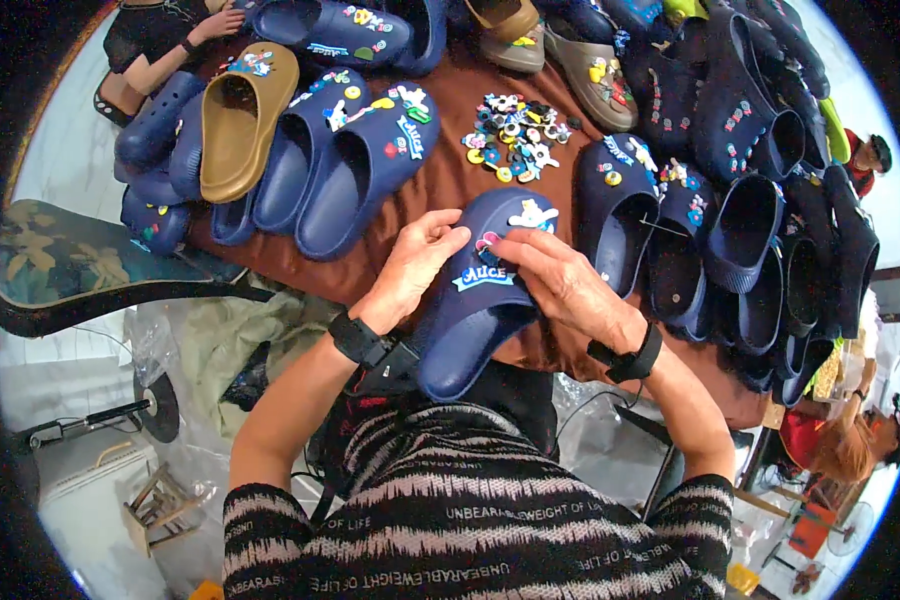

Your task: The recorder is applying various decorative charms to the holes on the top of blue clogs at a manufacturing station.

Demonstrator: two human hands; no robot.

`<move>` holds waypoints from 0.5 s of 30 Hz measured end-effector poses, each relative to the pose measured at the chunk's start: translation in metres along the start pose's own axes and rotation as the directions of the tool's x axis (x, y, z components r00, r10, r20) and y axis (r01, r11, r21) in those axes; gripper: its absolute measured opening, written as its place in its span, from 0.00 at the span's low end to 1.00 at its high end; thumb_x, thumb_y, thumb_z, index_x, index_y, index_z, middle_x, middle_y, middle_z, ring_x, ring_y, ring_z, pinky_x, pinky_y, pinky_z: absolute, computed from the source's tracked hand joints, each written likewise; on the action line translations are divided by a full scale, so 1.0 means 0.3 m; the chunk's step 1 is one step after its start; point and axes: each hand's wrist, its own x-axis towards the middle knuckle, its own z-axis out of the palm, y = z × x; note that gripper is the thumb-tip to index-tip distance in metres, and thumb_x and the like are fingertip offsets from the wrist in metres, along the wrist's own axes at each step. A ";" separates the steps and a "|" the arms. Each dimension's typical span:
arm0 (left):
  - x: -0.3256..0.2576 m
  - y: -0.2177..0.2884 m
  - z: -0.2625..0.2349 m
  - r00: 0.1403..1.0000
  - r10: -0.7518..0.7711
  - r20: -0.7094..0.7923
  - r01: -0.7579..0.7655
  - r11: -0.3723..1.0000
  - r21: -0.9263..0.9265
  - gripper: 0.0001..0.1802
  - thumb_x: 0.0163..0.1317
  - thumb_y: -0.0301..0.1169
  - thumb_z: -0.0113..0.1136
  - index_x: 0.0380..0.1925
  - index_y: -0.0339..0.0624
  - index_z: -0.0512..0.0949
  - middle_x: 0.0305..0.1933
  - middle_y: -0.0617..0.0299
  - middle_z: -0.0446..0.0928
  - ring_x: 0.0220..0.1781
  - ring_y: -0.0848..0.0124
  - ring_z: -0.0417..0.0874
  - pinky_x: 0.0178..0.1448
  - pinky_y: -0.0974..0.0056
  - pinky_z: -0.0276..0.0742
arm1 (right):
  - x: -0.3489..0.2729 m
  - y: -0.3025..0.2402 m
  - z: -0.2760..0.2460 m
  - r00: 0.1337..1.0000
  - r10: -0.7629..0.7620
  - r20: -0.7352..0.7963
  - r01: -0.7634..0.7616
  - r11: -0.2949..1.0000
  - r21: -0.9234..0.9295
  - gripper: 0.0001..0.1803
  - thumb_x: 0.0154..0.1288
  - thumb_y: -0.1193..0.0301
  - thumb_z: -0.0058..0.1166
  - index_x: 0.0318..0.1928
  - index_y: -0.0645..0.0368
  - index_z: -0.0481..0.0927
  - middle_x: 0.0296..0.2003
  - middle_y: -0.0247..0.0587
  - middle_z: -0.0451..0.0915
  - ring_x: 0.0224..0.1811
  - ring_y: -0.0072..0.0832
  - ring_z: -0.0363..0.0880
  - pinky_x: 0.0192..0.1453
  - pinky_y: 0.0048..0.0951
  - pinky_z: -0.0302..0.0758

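Crumpled plastic (235, 335) lies at lower left, a dark bundle (251, 376) showing among its folds. A leaf-patterned seat (80, 262) juts in at the left edge; above it is another person's hand (218, 24). Navy clogs (370, 150) and a tan clog (251, 128) crowd the upper left of the brown cloth (368, 272). At centre, the left hand (420, 262) has thumb and forefinger close together beside the blue shoe (450, 355); I cannot tell whether they grip it. Loose charms (515, 137) lie just above its toe. The right hand (560, 280) has its fingers bunched, tips on a pink charm (486, 242) and hiding part of the shoe; I cannot tell if the thumb pinches. Dark clogs (610, 200) fill the upper right. White lettering marks the shoe's blue banner (485, 276); pale lettering rows cross the striped top (450, 520).
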 end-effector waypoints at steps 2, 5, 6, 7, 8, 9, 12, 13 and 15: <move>-0.005 0.005 -0.004 1.000 -0.006 0.011 0.006 1.000 -0.018 0.26 0.70 0.38 0.63 0.63 0.34 0.73 0.50 0.59 0.81 0.52 0.72 0.80 0.57 0.65 0.75 | 0.017 -0.021 -0.004 1.000 0.031 0.006 -0.030 0.997 -0.076 0.25 0.59 0.85 0.53 0.59 0.60 0.78 0.55 0.51 0.77 0.57 0.49 0.79 0.59 0.42 0.78; -0.003 0.007 -0.014 0.999 -0.035 0.012 0.035 0.999 0.008 0.26 0.70 0.39 0.62 0.63 0.36 0.73 0.51 0.59 0.81 0.52 0.72 0.80 0.55 0.67 0.74 | 0.042 -0.031 -0.012 0.995 0.018 0.095 -0.007 0.993 -0.115 0.24 0.60 0.84 0.52 0.58 0.60 0.79 0.53 0.50 0.78 0.56 0.49 0.79 0.59 0.42 0.78; -0.001 0.002 -0.016 0.999 -0.036 0.011 0.036 0.999 0.007 0.26 0.70 0.39 0.62 0.63 0.36 0.73 0.51 0.59 0.81 0.52 0.72 0.80 0.55 0.67 0.74 | 0.047 -0.026 -0.011 0.995 0.019 0.097 -0.008 0.993 -0.114 0.24 0.60 0.84 0.52 0.58 0.60 0.79 0.53 0.50 0.78 0.56 0.49 0.79 0.59 0.42 0.78; 0.001 -0.006 -0.019 0.999 -0.025 0.020 0.025 1.000 -0.011 0.26 0.70 0.39 0.62 0.63 0.37 0.73 0.51 0.59 0.81 0.52 0.72 0.80 0.54 0.67 0.73 | 0.051 -0.018 -0.009 0.994 0.025 0.110 -0.014 0.995 -0.103 0.24 0.59 0.84 0.53 0.57 0.60 0.80 0.52 0.50 0.78 0.55 0.49 0.79 0.58 0.42 0.78; 0.001 -0.008 -0.019 1.000 -0.015 0.027 0.015 0.999 -0.029 0.26 0.70 0.40 0.62 0.63 0.37 0.73 0.51 0.59 0.81 0.51 0.72 0.79 0.54 0.67 0.73 | 0.055 -0.011 -0.007 0.992 0.031 0.124 -0.019 0.996 -0.092 0.24 0.57 0.84 0.53 0.56 0.60 0.81 0.51 0.49 0.78 0.55 0.48 0.79 0.58 0.42 0.78; 0.002 -0.009 -0.021 1.000 -0.017 0.024 0.018 0.999 -0.032 0.26 0.70 0.40 0.62 0.63 0.37 0.73 0.51 0.59 0.81 0.51 0.72 0.79 0.54 0.67 0.73 | 0.063 -0.009 -0.009 0.991 0.031 0.128 -0.019 0.996 -0.090 0.24 0.57 0.84 0.53 0.56 0.60 0.81 0.51 0.49 0.78 0.55 0.48 0.79 0.58 0.42 0.78; 0.005 -0.010 -0.029 0.999 -0.035 -0.001 0.035 0.998 0.046 0.27 0.70 0.40 0.62 0.64 0.39 0.73 0.52 0.60 0.81 0.53 0.72 0.78 0.53 0.65 0.72 | 0.084 -0.006 -0.004 0.980 0.058 0.189 -0.041 0.995 -0.093 0.24 0.54 0.84 0.54 0.54 0.60 0.82 0.51 0.48 0.79 0.55 0.48 0.79 0.59 0.41 0.78; 0.004 -0.013 -0.035 0.996 -0.091 -0.015 0.092 0.993 0.074 0.27 0.69 0.41 0.62 0.64 0.40 0.73 0.54 0.60 0.80 0.54 0.72 0.78 0.54 0.63 0.71 | 0.085 0.003 0.011 0.976 0.034 0.213 -0.014 0.996 -0.093 0.25 0.53 0.85 0.55 0.54 0.60 0.82 0.52 0.48 0.78 0.56 0.48 0.79 0.60 0.42 0.78; -0.004 -0.043 -0.052 0.982 -0.188 -0.010 0.188 0.978 0.086 0.28 0.68 0.42 0.63 0.65 0.42 0.73 0.57 0.61 0.79 0.57 0.71 0.76 0.55 0.62 0.71 | 0.091 0.008 0.028 0.970 0.008 0.242 0.015 0.996 -0.092 0.25 0.51 0.85 0.55 0.53 0.61 0.83 0.52 0.49 0.78 0.57 0.48 0.78 0.60 0.42 0.77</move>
